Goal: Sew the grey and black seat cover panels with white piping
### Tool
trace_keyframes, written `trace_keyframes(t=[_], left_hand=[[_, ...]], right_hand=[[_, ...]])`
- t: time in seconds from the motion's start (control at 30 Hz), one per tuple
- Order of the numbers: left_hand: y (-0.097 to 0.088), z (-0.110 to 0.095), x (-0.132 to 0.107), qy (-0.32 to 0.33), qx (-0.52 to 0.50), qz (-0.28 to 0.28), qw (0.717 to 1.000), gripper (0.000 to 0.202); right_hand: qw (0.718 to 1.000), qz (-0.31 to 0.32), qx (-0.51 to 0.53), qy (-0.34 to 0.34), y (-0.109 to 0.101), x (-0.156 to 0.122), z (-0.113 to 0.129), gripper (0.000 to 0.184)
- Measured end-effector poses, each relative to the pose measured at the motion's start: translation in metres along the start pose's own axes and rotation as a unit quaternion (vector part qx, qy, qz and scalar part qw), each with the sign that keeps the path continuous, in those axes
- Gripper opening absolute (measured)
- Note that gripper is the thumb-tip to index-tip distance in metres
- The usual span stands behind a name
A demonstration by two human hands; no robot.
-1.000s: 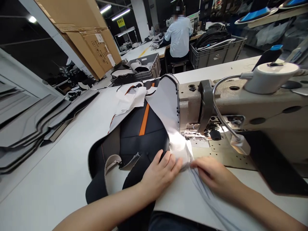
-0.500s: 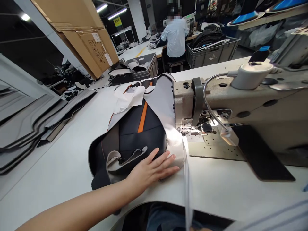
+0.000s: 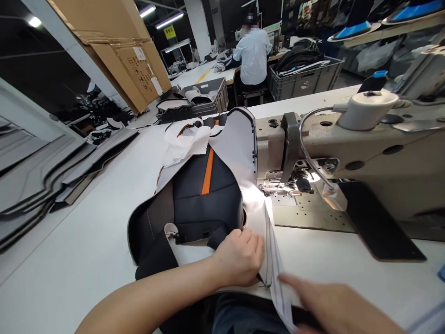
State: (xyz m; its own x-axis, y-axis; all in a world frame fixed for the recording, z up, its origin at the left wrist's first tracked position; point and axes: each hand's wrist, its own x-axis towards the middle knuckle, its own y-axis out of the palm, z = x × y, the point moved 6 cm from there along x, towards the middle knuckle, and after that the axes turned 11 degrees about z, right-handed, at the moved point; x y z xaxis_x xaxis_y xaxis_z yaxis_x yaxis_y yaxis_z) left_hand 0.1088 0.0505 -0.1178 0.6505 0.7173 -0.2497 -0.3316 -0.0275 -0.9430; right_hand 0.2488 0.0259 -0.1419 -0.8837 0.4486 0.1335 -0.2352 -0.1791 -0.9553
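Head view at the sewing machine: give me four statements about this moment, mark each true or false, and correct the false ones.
1. The left hand rests at the pale edge of the dark stitched cover. True.
2. The right hand grips the handwheel of the sewing machine. False: it is at the lower right, with its fingers near a pale fabric strip.
3. The dark stitched cover has an orange stripe. True.
4. The stacked grey panels lie to the right of the sewing machine. False: they lie to its left, along the far left of the white table.
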Motion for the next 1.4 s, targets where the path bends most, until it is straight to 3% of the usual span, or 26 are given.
trace_keyframes(t=[0.1, 0.27, 0.37, 0.53, 0.73, 0.87, 1.0, 1.17, 1.4], left_hand=[[0.005, 0.003, -0.007, -0.028, -0.054, -0.006, 0.998, 0.061], [0.013, 0.001, -0.010, -0.052, -0.104, -0.016, 0.993, 0.070], [0.018, -0.001, -0.002, -0.062, -0.114, -0.018, 0.991, 0.075], [0.026, 0.002, 0.015, -0.083, -0.117, -0.009, 0.990, 0.077], [0.029, 0.013, 0.027, -0.101, -0.140, 0.012, 0.985, 0.079], [0.028, 0.023, 0.031, -0.103, -0.150, 0.016, 0.983, 0.080], [0.030, 0.026, 0.031, -0.100, -0.143, -0.005, 0.985, 0.077], [0.033, 0.021, 0.028, -0.101, -0.115, -0.080, 0.985, 0.068], [0.037, 0.023, 0.032, -0.090, -0.120, -0.098, 0.984, 0.068]], right_hand=[[0.991, -0.089, -0.045, 0.094, -0.024, 0.024, -0.053, 0.032], [0.987, -0.089, -0.077, 0.107, -0.003, 0.069, -0.091, 0.035], [0.989, -0.100, -0.029, 0.107, 0.010, 0.080, -0.096, 0.035], [0.986, -0.123, 0.029, 0.106, 0.013, 0.079, -0.102, 0.034], [0.971, -0.166, 0.015, 0.169, 0.010, 0.079, -0.116, 0.033], [0.966, -0.144, 0.040, 0.209, 0.011, 0.078, -0.114, 0.034], [0.944, -0.131, 0.137, 0.269, 0.011, 0.073, -0.117, 0.025], [0.910, -0.123, 0.230, 0.322, 0.014, 0.073, -0.121, 0.021], [0.928, -0.158, 0.207, 0.266, 0.010, 0.073, -0.111, 0.022]])
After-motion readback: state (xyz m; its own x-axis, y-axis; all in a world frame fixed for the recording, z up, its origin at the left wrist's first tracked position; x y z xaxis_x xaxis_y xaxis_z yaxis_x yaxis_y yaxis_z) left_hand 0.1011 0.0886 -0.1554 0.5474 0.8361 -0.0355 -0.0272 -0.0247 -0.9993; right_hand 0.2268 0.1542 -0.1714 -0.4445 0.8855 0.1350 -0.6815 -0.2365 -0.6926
